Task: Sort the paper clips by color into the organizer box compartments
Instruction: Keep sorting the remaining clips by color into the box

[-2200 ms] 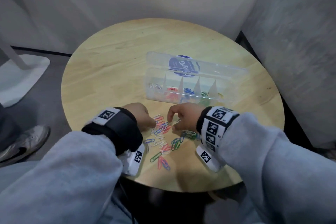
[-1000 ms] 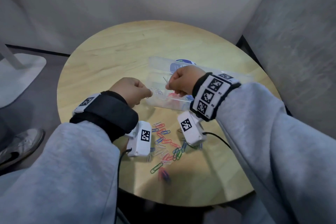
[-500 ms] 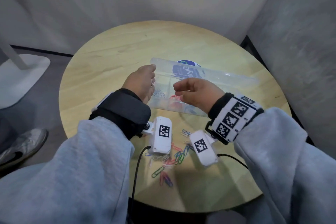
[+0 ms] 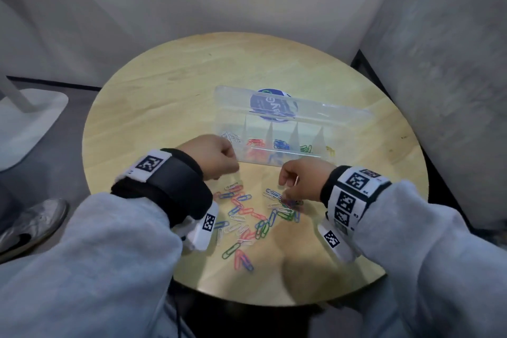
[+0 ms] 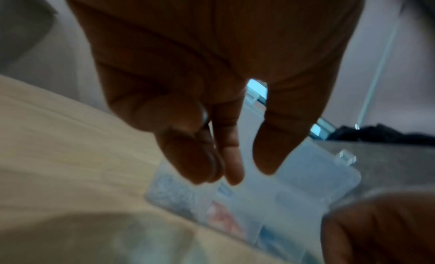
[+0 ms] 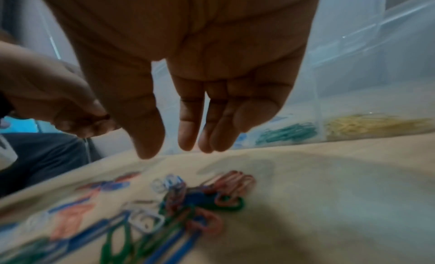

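Note:
A clear organizer box (image 4: 285,156) stands on the round table with its lid (image 4: 323,115) up behind it. Its compartments hold, from left to right, white (image 4: 231,136), red (image 4: 255,142), blue (image 4: 281,144), green (image 4: 306,149) and yellow clips (image 4: 330,150). A loose pile of mixed paper clips (image 4: 247,214) lies in front of the box. My left hand (image 4: 227,170) hovers at the pile's far left edge, and in the left wrist view its fingers (image 5: 209,167) hang loose and hold nothing. My right hand (image 4: 286,189) hangs over the pile's right side, fingers (image 6: 188,138) straight and empty above the clips (image 6: 179,199).
The wooden table (image 4: 164,96) ends close to my body, and its far half is bare. Grey wall panels (image 4: 439,90) stand close on the right. On the floor at the left are a shoe (image 4: 30,225) and a white stand base (image 4: 27,123).
Both hands have drawn back from above the box's compartments to the clip pile in front of it. The clips they carried to the box are gone from their fingers.

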`<state>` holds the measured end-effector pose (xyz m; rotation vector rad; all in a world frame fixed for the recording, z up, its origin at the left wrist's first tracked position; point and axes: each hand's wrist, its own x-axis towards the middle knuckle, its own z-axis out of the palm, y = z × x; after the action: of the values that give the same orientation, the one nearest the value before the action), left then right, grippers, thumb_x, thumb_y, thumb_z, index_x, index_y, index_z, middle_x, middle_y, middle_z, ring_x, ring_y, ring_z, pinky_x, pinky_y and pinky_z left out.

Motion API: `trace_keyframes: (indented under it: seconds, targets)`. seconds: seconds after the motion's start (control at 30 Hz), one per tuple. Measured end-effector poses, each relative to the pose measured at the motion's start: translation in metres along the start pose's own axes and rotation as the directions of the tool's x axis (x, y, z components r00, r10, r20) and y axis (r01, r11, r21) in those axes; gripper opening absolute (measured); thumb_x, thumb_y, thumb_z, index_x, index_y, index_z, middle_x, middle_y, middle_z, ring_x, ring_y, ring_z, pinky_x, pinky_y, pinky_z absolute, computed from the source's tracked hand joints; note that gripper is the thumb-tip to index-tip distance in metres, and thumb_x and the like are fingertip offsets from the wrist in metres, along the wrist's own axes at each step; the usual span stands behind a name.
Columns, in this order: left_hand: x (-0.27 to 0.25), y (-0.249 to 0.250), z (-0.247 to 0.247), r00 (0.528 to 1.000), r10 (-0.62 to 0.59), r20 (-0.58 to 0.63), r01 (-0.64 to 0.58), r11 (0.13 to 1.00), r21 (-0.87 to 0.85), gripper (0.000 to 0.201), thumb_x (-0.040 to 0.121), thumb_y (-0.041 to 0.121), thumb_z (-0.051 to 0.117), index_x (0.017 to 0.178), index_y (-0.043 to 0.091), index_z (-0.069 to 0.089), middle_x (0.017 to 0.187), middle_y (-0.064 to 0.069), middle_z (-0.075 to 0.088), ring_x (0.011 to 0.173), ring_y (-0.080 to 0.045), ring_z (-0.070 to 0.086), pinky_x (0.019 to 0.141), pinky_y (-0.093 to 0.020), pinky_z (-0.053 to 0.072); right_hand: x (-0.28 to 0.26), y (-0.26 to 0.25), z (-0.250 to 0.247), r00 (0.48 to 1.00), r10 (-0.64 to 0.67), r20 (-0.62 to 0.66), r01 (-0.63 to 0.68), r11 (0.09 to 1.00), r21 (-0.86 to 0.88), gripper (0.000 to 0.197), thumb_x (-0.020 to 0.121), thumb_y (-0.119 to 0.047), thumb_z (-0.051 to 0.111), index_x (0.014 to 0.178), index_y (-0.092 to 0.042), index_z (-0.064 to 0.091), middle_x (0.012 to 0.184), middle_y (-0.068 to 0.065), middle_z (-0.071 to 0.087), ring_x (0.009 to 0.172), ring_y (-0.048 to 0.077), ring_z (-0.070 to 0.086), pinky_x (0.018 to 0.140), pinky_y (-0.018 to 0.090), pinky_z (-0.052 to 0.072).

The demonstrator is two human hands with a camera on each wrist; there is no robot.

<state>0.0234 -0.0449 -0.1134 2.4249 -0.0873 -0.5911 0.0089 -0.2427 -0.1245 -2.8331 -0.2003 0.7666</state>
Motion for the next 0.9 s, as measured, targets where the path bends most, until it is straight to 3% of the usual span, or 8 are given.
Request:
trace_keyframes:
  seconds: [0.13,0.23,0.3,0.4,0.5,0.63,0.8,0.9]
  targets:
    - [0.000,-0.001,0.017,0.998,-0.069,0.009,0.064,0.958,0.280,0.017,0.082,0.015,0.056,0.095,0.015,0.067,0.093,-0.003,0.067,0.085,-0.021,0.059,0.061,-0.021,0.037,0.002,-0.002,0.011,0.998,-0.027,0.054,0.034,0.992,-0.120,0.040,0.075,-0.034,0.072,0.109,-0.023,0.055,0.103,-0.004,0.051,0.091,0.017,0.052,0.081,0.028,0.044]
    - [0.006,-0.004,0.024,0.996,-0.093,0.005,0.087,0.944,0.317,0.020,0.082,0.015,0.055,0.099,0.015,0.067,0.104,-0.006,0.069,0.098,-0.024,0.063,0.068,-0.020,0.037,0.005,-0.006,0.020,0.997,-0.068,0.047,0.075,0.981,-0.177,0.038,0.077,-0.033,0.071,0.108,-0.020,0.055,0.111,0.000,0.056,0.101,0.022,0.056,0.085,0.029,0.046]
    - [0.010,-0.005,0.027,0.996,-0.084,0.011,0.076,0.944,0.322,0.016,0.083,0.017,0.058,0.098,0.016,0.064,0.102,-0.004,0.068,0.096,-0.024,0.062,0.065,-0.020,0.037,0.008,-0.007,0.023,0.995,-0.088,0.039,0.094,0.980,-0.176,0.030,0.079,-0.029,0.068,0.105,-0.019,0.057,0.110,0.001,0.059,0.100,0.022,0.057,0.084,0.029,0.046]
    - [0.013,-0.005,0.030,0.998,-0.059,0.028,0.046,0.941,0.336,0.008,0.083,0.019,0.061,0.088,0.022,0.056,0.080,0.003,0.056,0.082,-0.020,0.052,0.051,-0.020,0.030,0.008,-0.009,0.024,0.994,-0.104,0.031,0.108,0.983,-0.146,0.014,0.081,-0.025,0.064,0.094,-0.022,0.057,0.094,-0.001,0.058,0.088,0.019,0.054,0.078,0.027,0.045]
    - [0.014,-0.006,0.033,0.997,-0.062,0.052,0.041,0.941,0.335,0.012,0.081,0.013,0.062,0.079,0.022,0.055,0.065,0.008,0.048,0.077,-0.018,0.051,0.048,-0.019,0.029,0.007,-0.009,0.024,0.994,-0.108,0.031,0.111,0.986,-0.121,0.010,0.083,-0.022,0.062,0.084,-0.023,0.053,0.088,-0.006,0.054,0.083,0.015,0.050,0.073,0.024,0.042]
    - [0.016,-0.006,0.034,0.993,-0.080,0.089,0.045,0.939,0.341,0.021,0.080,0.008,0.060,0.066,0.021,0.052,0.066,0.005,0.054,0.075,-0.018,0.053,0.049,-0.020,0.032,0.009,-0.009,0.023,0.993,-0.116,0.027,0.119,0.984,-0.131,0.010,0.083,-0.024,0.063,0.083,-0.025,0.052,0.086,-0.007,0.054,0.083,0.015,0.050,0.074,0.024,0.042]
    - [0.012,-0.005,0.033,0.989,-0.113,0.096,0.072,0.933,0.354,0.014,0.081,0.012,0.060,0.092,0.014,0.070,0.085,-0.004,0.065,0.082,-0.022,0.059,0.066,-0.022,0.039,0.009,-0.007,0.023,0.994,-0.102,0.025,0.105,0.987,-0.123,0.010,0.083,-0.024,0.062,0.081,-0.025,0.052,0.085,-0.007,0.055,0.083,0.015,0.051,0.077,0.027,0.047]
    - [0.011,-0.005,0.032,0.985,-0.126,0.115,0.077,0.931,0.357,0.005,0.081,0.015,0.063,0.083,0.016,0.067,0.080,-0.002,0.062,0.078,-0.020,0.056,0.067,-0.022,0.039,0.008,-0.005,0.023,0.994,-0.105,0.015,0.106,0.988,-0.114,0.012,0.083,-0.021,0.061,0.076,-0.025,0.051,0.084,-0.006,0.056,0.082,0.015,0.051,0.072,0.024,0.043]
